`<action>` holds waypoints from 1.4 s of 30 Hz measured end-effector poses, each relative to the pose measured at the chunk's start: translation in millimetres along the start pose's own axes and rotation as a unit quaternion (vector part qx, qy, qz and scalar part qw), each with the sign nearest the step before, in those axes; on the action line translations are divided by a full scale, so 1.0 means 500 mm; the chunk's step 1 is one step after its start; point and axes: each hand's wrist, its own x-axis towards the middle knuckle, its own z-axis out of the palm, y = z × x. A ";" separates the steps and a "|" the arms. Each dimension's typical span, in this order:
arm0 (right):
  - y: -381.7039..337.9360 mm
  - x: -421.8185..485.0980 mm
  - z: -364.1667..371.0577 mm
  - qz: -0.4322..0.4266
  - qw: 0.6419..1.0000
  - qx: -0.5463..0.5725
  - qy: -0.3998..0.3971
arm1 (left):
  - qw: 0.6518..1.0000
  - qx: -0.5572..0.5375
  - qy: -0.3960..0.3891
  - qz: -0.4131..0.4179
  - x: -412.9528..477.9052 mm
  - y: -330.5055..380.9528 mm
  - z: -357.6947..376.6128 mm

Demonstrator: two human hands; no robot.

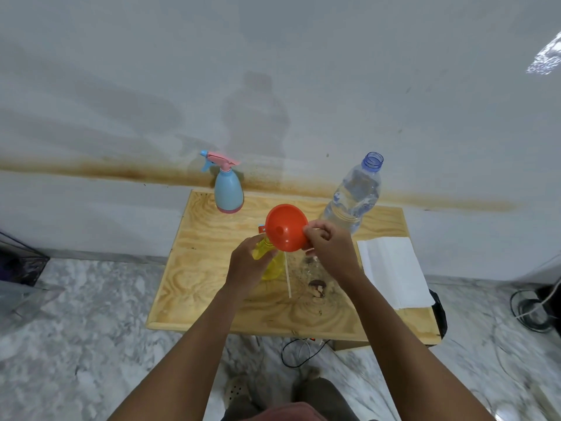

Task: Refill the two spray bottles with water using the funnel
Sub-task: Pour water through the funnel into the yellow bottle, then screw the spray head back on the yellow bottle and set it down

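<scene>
A yellow spray bottle [268,262] stands near the middle of the wooden table [197,284], and my left hand [247,262] grips its upper part. An orange funnel [285,232] sits tilted above the bottle's neck; my right hand [329,246] pinches its right rim. A blue spray bottle [228,191] with a pink spray head stands upright at the back of the table. An uncapped clear water bottle [355,194], partly full, stands at the back right. A thin white dip tube [287,276] lies on the table beside the yellow bottle; what it joins is hidden by my right hand.
A folded white paper towel [394,271] lies at the table's right edge. A dark knot [317,288] marks the wood near the middle. The wall stands right behind the table. Cables [299,350] lie on the marble floor under the front edge and at the right.
</scene>
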 end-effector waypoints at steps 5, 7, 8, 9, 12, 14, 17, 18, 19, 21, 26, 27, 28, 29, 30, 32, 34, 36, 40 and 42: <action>0.046 -0.020 -0.061 -0.069 0.994 -0.060 0.063 | 1.000 -0.024 -0.002 0.004 0.001 -0.004 0.003; 0.071 -0.028 -0.075 -0.098 0.983 -0.136 0.074 | 1.000 -0.023 -0.003 0.004 0.002 -0.005 0.003; 0.085 -0.029 -0.080 -0.113 0.977 -0.163 0.076 | 1.000 -0.023 -0.004 0.002 0.002 -0.004 0.002; 0.100 -0.030 -0.083 -0.132 0.970 -0.190 0.078 | 1.000 -0.023 -0.004 0.001 0.002 -0.004 0.002; 0.152 -0.025 -0.082 -0.171 0.943 -0.277 0.077 | 1.000 -0.025 -0.001 0.000 0.003 -0.005 0.003; 0.186 -0.021 -0.076 -0.174 0.921 -0.341 0.070 | 1.000 -0.027 -0.005 0.000 0.005 -0.006 0.003; 0.232 -0.014 -0.064 -0.207 0.888 -0.408 0.052 | 0.999 -0.048 -0.014 -0.005 0.007 -0.007 0.002; 0.247 -0.009 -0.060 -0.214 0.879 -0.424 0.049 | 0.998 -0.054 -0.014 -0.004 0.007 -0.007 0.002; 0.260 -0.004 -0.057 -0.216 0.871 -0.438 0.049 | 0.998 -0.056 -0.013 -0.005 0.007 -0.007 0.002; 0.285 0.007 -0.053 -0.209 0.859 -0.466 0.039 | 0.998 -0.054 -0.013 -0.006 0.005 -0.004 0.002; 0.350 0.028 -0.061 -0.180 0.852 -0.492 -0.012 | 0.999 -0.051 -0.005 -0.018 0.004 0.002 0.003; 0.361 0.030 -0.063 -0.172 0.853 -0.493 -0.015 | 0.999 -0.048 -0.004 -0.022 0.004 0.002 0.003; 0.368 0.031 -0.065 -0.161 0.854 -0.494 -0.015 | 0.999 -0.046 -0.004 -0.023 0.004 0.001 0.004; 0.374 0.031 -0.065 -0.150 0.856 -0.494 -0.015 | 0.999 -0.044 -0.004 -0.024 0.004 -0.001 0.005; 0.376 0.031 -0.064 -0.139 0.857 -0.495 -0.015 | 0.999 -0.043 -0.004 -0.023 0.003 -0.002 0.006; 0.374 0.029 -0.061 -0.108 0.865 -0.490 -0.014 | 0.999 -0.042 -0.001 -0.022 0.002 -0.004 0.006; 0.366 0.024 -0.060 -0.067 0.875 -0.479 -0.013 | 0.999 -0.045 -0.001 -0.022 0.002 -0.006 0.007; 0.355 0.017 -0.059 -0.036 0.887 -0.460 0.002 | 0.999 -0.048 -0.002 -0.018 -0.001 -0.006 0.007; 0.290 0.012 -0.046 -0.074 0.914 -0.395 0.058 | 0.998 -0.055 -0.007 -0.009 -0.007 -0.011 0.008; 0.239 0.019 -0.026 -0.135 0.920 -0.363 0.055 | 0.998 -0.057 -0.003 -0.008 -0.010 -0.014 0.010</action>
